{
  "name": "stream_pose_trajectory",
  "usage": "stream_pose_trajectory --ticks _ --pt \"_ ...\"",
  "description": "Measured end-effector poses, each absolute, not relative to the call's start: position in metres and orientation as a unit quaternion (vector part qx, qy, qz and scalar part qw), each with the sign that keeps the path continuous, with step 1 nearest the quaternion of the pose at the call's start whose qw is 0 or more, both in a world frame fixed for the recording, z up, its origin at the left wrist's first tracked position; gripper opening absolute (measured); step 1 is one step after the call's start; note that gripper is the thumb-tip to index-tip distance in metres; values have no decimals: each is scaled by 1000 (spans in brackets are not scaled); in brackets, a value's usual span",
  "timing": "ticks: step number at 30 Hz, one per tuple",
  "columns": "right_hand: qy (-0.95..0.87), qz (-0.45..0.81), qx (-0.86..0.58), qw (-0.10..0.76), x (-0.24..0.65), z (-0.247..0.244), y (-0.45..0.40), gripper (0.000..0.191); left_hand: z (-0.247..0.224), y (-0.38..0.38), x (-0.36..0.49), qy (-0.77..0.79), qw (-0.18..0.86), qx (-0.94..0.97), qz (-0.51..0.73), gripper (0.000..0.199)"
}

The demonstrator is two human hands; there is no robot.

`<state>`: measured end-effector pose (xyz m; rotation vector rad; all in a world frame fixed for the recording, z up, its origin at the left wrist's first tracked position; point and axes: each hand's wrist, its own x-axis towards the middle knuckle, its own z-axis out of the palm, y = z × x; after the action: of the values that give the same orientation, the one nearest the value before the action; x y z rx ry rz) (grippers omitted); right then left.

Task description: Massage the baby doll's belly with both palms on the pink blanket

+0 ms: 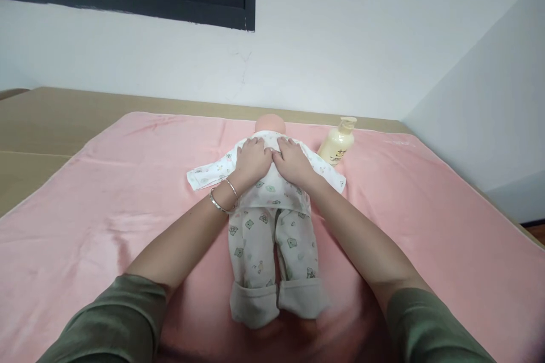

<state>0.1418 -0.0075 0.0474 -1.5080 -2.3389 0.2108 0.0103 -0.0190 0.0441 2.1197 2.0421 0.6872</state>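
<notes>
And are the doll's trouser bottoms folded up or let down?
Folded up: both cuffs show as plain, turned-back bands at the ends of the printed trousers.

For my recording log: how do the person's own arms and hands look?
Dark olive-green sleeves end around the elbows, leaving the forearms bare. The left hand and right hand are ungloved. Slim silver-coloured bangles circle the left wrist only.

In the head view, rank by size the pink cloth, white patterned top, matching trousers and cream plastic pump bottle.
Largest to smallest:
Pink cloth
White patterned top and matching trousers: too alike to rank
Cream plastic pump bottle
</notes>
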Motion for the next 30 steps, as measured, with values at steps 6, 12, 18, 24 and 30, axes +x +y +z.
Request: stream_pose_trajectory --ticks 6,12,18,24,30 --pt "-845 54 -506 165 131 56 -29 47 39 -11 5 683 50 688 239 34" --pt "-821 102 -528 193 152 43 10 53 51 -37 22 688 -1 703 178 37" --pt "-821 73 -544 155 151 45 4 63 53 -49 29 658 -9 736 156 28" --pt "-842 30 -527 109 138 63 -36 46 56 -27 11 671 50 713 197 30" --pt "-841 56 -519 142 144 58 -21 39 53 -21 8 668 33 717 194 34"
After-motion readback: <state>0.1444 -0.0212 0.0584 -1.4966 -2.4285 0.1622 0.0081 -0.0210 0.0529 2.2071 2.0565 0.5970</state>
